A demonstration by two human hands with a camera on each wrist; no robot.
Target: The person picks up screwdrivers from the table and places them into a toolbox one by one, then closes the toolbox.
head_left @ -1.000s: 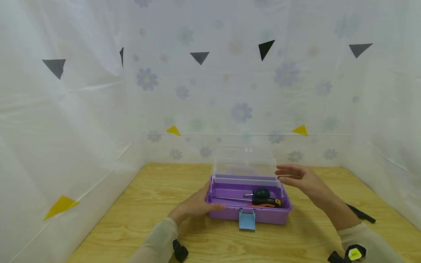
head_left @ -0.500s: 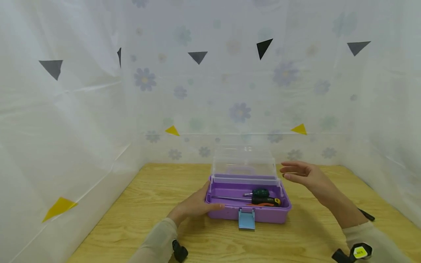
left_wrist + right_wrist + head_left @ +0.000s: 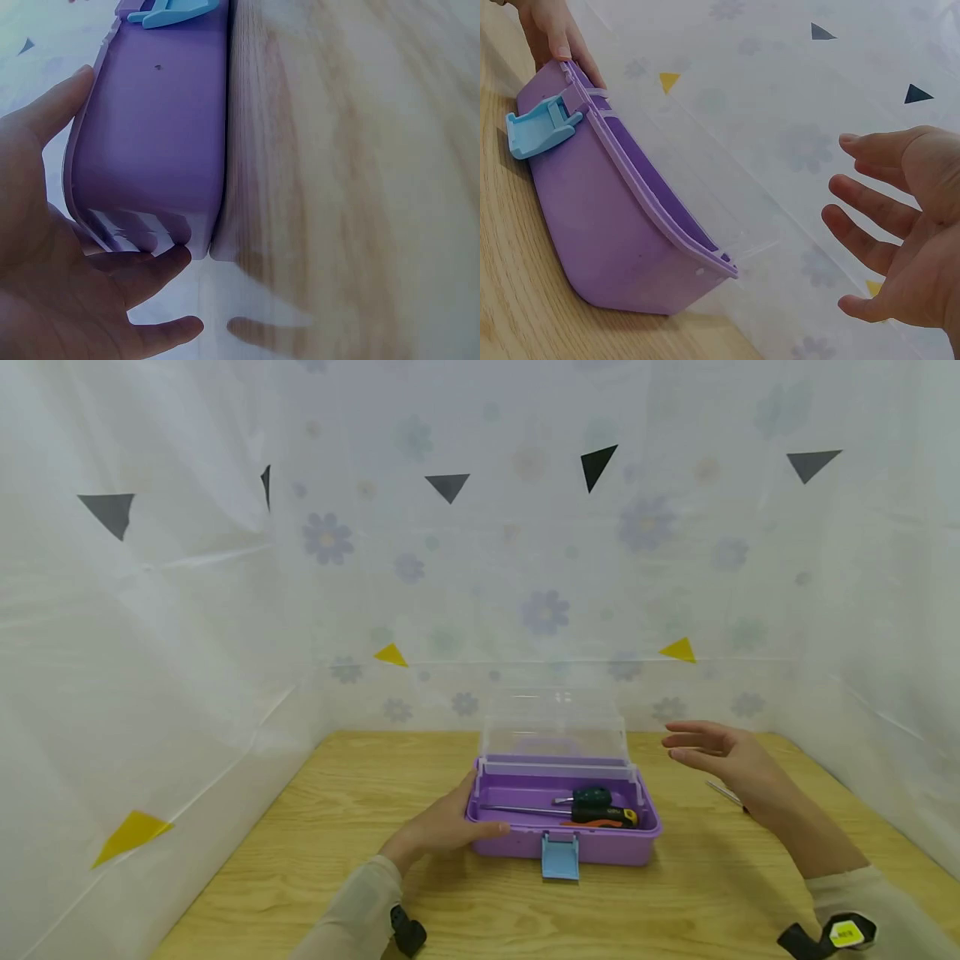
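From the head view, my left hand (image 3: pixel 442 828) rests against the left end of the purple toolbox (image 3: pixel 564 843), which sits mid-table on the wooden tabletop (image 3: pixel 360 793). Its clear lid (image 3: pixel 553 731) stands upright at the back, and the blue latch (image 3: pixel 561 857) hangs down over the front wall. Inside lie a green-handled screwdriver (image 3: pixel 585 797) and a black-and-orange one (image 3: pixel 592 816), side by side. My right hand (image 3: pixel 720 758) hovers off to the right of the box, fingers spread and relaxed, gripping nothing — well apart from the lid. Just beyond my right wrist a thin metal tool (image 3: pixel 724 793) lies on the wood, mostly hidden by my arm. White flowered sheeting (image 3: pixel 525 568) walls the table in on three sides.

At the left wrist, my palm and straight fingers (image 3: pixel 142 274) lie flat on the box's end wall (image 3: pixel 161 142), thumb along the upper rim; the latch (image 3: pixel 172 10) shows at the top edge.

At the right wrist, my open fingers (image 3: pixel 874 196) are held in the air, clear of the lid (image 3: pixel 697 172) — the purple tub (image 3: pixel 607 240) and latch (image 3: pixel 536 129) sit to the left, my other hand (image 3: pixel 555 34) at the far end
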